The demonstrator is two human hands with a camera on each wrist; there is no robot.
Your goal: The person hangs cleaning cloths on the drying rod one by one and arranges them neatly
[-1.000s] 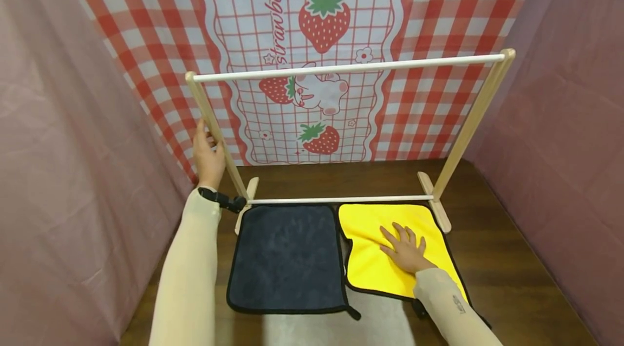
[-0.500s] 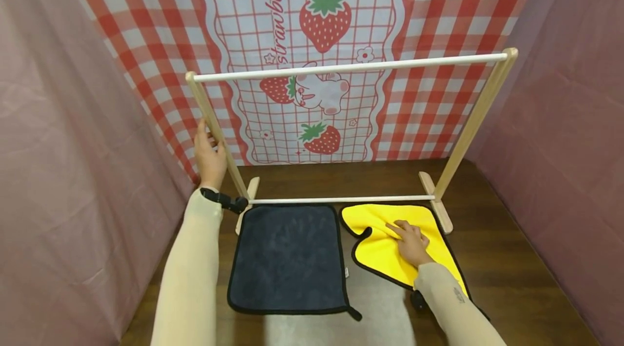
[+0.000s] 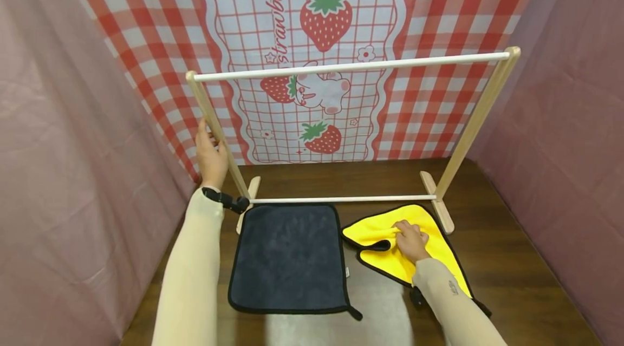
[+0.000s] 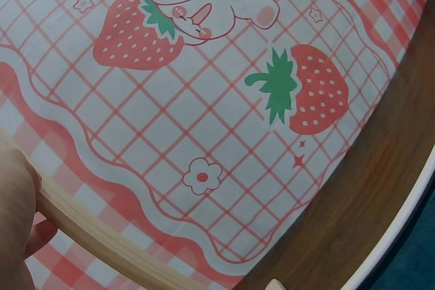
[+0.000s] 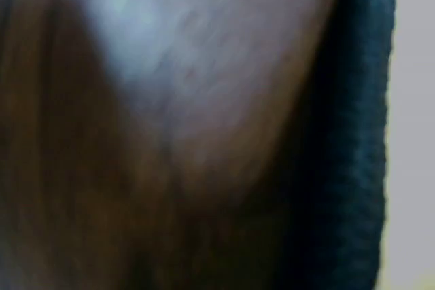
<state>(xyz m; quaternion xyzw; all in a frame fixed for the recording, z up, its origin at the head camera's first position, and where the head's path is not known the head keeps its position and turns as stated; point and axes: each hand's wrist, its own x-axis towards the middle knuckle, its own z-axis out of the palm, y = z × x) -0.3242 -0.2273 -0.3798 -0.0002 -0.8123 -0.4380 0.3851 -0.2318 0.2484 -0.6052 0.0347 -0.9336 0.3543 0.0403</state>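
Note:
A wooden rack with white rails (image 3: 351, 66) stands upright at the back. My left hand (image 3: 212, 161) holds its left post (image 3: 207, 108); in the left wrist view the same hand (image 4: 17, 215) sits against the wooden post (image 4: 112, 249), fingers partly out of frame. On the floor at the right, my right hand (image 3: 412, 241) grips a yellow towel (image 3: 433, 222) with black edging, bunching it into folds under curled fingers. Beside it a dark grey towel (image 3: 287, 259) lies flat, with a small loop at its lower right corner. The right wrist view is blurred.
Behind the rack hangs a red-and-white checked cloth (image 3: 429, 108) with strawberries. Pink drapes (image 3: 83, 162) close off both sides. The rack's feet (image 3: 442, 216) rest on a dark wooden surface (image 3: 507, 265), to the sides of the towels.
My right hand's spread fingers have drawn together and gathered the yellow towel. Its left edge has pulled right and folded, widening the gap to the grey towel. The left hand stays on the post.

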